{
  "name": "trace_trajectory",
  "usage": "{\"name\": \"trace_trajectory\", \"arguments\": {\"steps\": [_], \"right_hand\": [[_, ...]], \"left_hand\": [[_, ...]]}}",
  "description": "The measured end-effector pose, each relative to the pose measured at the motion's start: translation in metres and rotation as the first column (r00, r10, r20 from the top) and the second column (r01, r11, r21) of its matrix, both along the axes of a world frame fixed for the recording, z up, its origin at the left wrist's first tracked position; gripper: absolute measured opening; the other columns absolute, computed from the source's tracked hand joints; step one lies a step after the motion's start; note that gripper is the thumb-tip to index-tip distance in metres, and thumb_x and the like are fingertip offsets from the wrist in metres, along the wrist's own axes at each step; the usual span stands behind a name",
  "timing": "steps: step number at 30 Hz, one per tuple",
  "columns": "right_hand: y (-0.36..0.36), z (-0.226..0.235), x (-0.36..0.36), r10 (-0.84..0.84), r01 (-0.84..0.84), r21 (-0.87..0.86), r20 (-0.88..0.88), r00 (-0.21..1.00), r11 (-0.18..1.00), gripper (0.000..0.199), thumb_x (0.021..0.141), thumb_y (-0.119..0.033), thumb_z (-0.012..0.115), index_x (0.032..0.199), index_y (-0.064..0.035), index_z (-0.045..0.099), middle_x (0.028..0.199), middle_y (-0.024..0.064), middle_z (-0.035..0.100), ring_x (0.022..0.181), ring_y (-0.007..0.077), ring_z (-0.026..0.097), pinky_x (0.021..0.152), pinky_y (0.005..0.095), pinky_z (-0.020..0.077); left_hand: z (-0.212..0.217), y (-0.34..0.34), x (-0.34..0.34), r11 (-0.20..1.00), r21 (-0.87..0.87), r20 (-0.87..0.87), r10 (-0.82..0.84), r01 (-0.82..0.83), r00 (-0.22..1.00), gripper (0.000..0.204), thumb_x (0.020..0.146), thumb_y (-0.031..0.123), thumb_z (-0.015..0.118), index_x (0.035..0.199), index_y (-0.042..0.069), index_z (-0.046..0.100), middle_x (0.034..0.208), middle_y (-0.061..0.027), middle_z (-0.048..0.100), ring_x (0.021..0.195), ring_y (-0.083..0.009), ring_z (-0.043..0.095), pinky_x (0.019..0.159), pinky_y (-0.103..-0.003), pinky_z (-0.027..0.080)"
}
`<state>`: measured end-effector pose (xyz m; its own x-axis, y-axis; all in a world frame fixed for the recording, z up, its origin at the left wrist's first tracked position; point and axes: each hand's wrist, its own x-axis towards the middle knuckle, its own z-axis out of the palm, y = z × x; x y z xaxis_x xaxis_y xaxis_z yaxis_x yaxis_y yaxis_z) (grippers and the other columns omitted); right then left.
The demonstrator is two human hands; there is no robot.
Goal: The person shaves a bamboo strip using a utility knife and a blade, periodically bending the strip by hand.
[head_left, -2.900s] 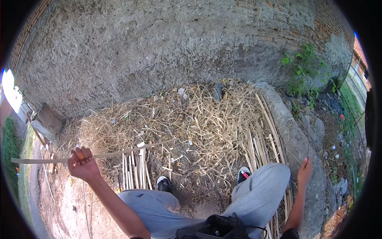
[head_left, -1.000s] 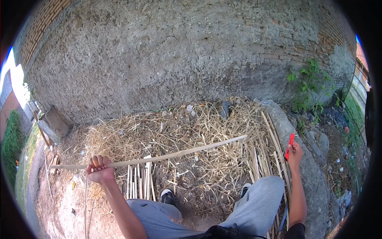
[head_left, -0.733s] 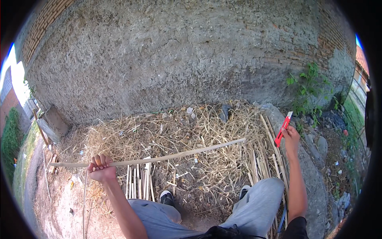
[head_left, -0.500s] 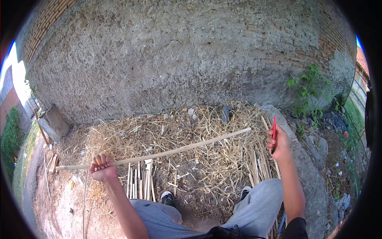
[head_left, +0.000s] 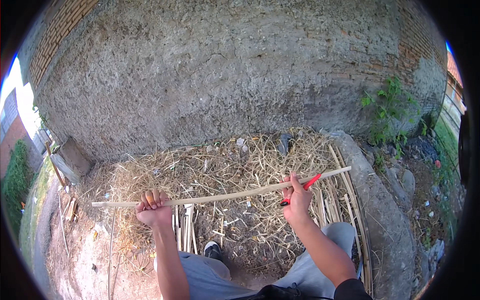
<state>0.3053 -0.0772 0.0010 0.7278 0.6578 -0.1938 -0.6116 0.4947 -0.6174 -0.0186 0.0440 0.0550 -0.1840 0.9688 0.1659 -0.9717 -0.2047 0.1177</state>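
A long pale bamboo strip (head_left: 225, 195) stretches across in front of me above the ground, its right end a little higher than its left. My left hand (head_left: 154, 210) is closed around it near the left end, with an orange band on one finger. Toward the other end, my right hand (head_left: 298, 201) is also closed at the strip. That same hand holds a slim red-and-black tool (head_left: 313, 180), which slants across the strip. The fingers partly cover the tool, so I cannot tell its exact kind.
Straw-like shavings (head_left: 165, 175) cover the ground below a rough grey wall (head_left: 225, 90). Cut strips (head_left: 188, 227) lie between my legs and the shavings, and more strips (head_left: 350, 200) lie at right beside a concrete ledge (head_left: 385, 220). A green plant (head_left: 392, 107) grows by the wall.
My right hand has come left and down from beyond the strip's end and now grips the strip along with the tool. My left hand and the strip have shifted right.
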Motion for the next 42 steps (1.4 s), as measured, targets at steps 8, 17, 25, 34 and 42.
{"name": "trace_trajectory", "arguments": {"steps": [8,17,25,34,42], "right_hand": [[0.002,-0.018,0.07,-0.093,0.098,0.103,-0.059,0.994,0.99,0.01,0.098,-0.015,0.06,0.099,-0.0059,0.061,0.083,0.0071,0.062,0.057,0.0087,0.052,0.087,0.041,0.0593],[0.004,-0.005,0.042,-0.015,0.013,0.158,0.009,1.0,0.987,0.023,0.099,-0.018,0.058,0.114,-0.0011,0.057,0.085,0.0082,0.063,0.049,0.0061,0.043,0.091,0.0435,0.0574],[0.01,-0.004,0.026,0.118,-0.136,0.209,0.098,0.988,0.968,0.026,0.099,-0.018,0.058,0.115,0.0016,0.057,0.086,0.0111,0.066,0.051,0.0055,0.046,0.088,0.0415,0.0594],[0.002,0.004,0.022,0.201,-0.157,-0.144,0.382,0.902,0.977,0.032,0.098,-0.029,0.062,0.111,0.0002,0.061,0.07,0.007,0.06,0.049,0.0048,0.047,0.057,0.0296,0.0592],[-0.006,-0.005,0.022,0.301,0.046,-0.385,0.787,0.539,0.922,0.038,0.101,-0.035,0.052,0.103,0.0029,0.055,0.064,0.0035,0.052,0.058,0.013,0.054,0.052,0.032,0.0406]], "left_hand": [[-0.01,-0.032,0.052,0.79,-0.562,-0.75,-0.361,-0.245,0.554,0.081,0.087,0.022,0.056,0.148,-0.001,0.007,0.141,-0.0231,0.013,0.118,-0.0317,0.037,0.102,-0.049,0.034],[-0.009,-0.088,0.123,0.455,0.798,-0.235,0.839,0.396,-0.49,0.038,0.083,0.018,0.068,0.116,0.001,0.057,0.113,-0.0165,0.062,0.108,-0.0332,0.058,0.098,-0.05,0.041],[-0.046,-0.061,0.123,0.815,0.351,-0.413,0.577,0.461,-0.705,0.025,0.093,0.028,0.062,0.105,0.006,0.062,0.078,-0.0135,0.069,0.069,-0.033,0.068,0.061,-0.046,0.05],[-0.036,-0.071,0.111,0.901,0.202,-0.773,0.388,0.385,-0.502,0.017,0.093,0.024,0.061,0.09,0.01,0.07,0.057,-0.0092,0.062,0.052,-0.0301,0.062,0.053,-0.041,0.047],[-0.024,-0.062,0.106,0.904,-0.097,-0.857,0.136,0.416,-0.496,0.022,0.098,0.018,0.057,0.093,0.001,0.071,0.059,0.0007,0.055,0.054,-0.0062,0.048,0.05,-0.026,0.038]]}}
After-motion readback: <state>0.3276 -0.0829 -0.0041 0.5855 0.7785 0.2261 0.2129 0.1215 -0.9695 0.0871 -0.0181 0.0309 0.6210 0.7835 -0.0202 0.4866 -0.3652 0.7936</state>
